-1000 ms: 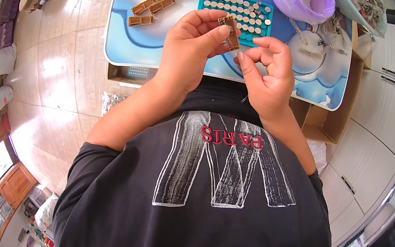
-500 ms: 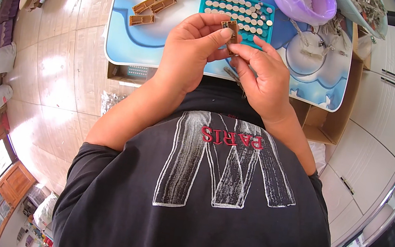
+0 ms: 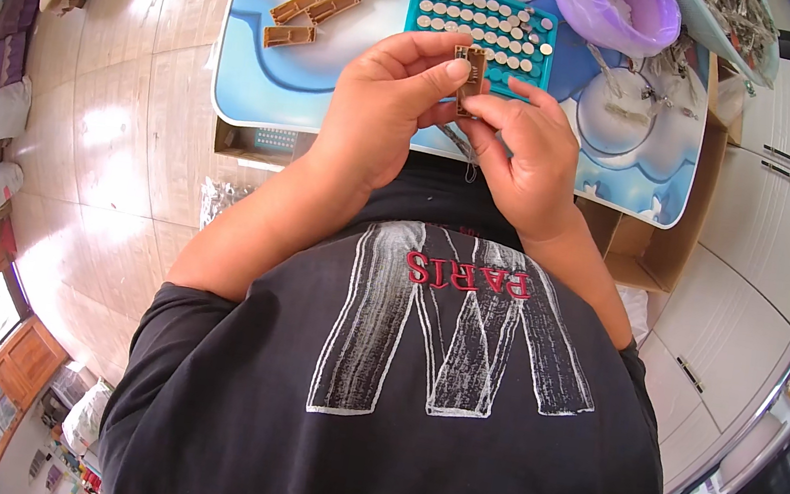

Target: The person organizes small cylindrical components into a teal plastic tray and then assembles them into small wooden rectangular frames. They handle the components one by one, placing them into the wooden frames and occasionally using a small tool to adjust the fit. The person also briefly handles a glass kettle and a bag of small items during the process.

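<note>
Between my two hands, over the table's near edge, is a small brown plastic casing [image 3: 473,71] with a hollow inside. My left hand [image 3: 386,94] pinches its upper left side between thumb and fingers. On the lower end, the thumb and forefinger of my right hand [image 3: 530,145] close, the other fingers partly spread. A thin wire-like strand [image 3: 471,162] hangs below the right fingertips; where it starts is hidden. Just beyond my hands lies a teal tray [image 3: 548,66] with rows of round silvery discs [image 3: 465,14], partly covered by the fingers.
Several more brown casings [image 3: 333,4] lie on the blue-and-white table [image 3: 274,99] at the far left. A purple lined basin [image 3: 667,33] stands at the far right, beside wire-like metal parts [image 3: 653,96]. Below the right edge is an open cardboard box [image 3: 647,247]; white cabinets [image 3: 774,209] stand farther right.
The casing has turned more upright, and its hollow side shows more. The strand below the right fingertips has shifted left. Both hands keep their hold.
</note>
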The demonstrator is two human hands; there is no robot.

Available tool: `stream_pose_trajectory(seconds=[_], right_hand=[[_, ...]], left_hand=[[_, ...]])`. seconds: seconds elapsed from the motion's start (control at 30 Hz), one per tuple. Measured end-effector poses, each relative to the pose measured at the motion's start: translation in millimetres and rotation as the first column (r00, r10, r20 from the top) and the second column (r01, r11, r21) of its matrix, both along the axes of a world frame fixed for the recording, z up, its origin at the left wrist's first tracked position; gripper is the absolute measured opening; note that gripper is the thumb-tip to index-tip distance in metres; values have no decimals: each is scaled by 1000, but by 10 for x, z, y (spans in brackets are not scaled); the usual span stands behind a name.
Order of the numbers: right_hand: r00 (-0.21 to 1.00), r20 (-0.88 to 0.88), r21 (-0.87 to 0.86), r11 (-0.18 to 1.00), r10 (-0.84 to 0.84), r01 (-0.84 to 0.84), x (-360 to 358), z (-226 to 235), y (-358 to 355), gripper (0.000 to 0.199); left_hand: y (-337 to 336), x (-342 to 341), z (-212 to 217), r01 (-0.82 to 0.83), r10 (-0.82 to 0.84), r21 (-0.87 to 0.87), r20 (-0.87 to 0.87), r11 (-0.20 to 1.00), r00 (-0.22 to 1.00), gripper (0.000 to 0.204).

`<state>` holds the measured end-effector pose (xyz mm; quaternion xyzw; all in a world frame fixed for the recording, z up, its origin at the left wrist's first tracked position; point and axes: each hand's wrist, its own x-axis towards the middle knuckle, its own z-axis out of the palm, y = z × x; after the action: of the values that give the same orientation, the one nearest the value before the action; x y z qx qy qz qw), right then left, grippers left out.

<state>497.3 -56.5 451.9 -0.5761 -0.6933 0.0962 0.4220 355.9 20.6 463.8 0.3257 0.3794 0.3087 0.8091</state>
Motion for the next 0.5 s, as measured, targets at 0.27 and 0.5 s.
stream_pose_trajectory(seconds=[0.27,0.5], right_hand=[[995,93,-72,997,28,-21,31,63,36,21],[999,-25,-93,995,45,-47,55,75,25,21]], left_hand=[[-6,-12,-44,-11,11,1,-31,1000,999,27],[5,-25,-70,13,-13,-28,-2,1000,1000,27]])
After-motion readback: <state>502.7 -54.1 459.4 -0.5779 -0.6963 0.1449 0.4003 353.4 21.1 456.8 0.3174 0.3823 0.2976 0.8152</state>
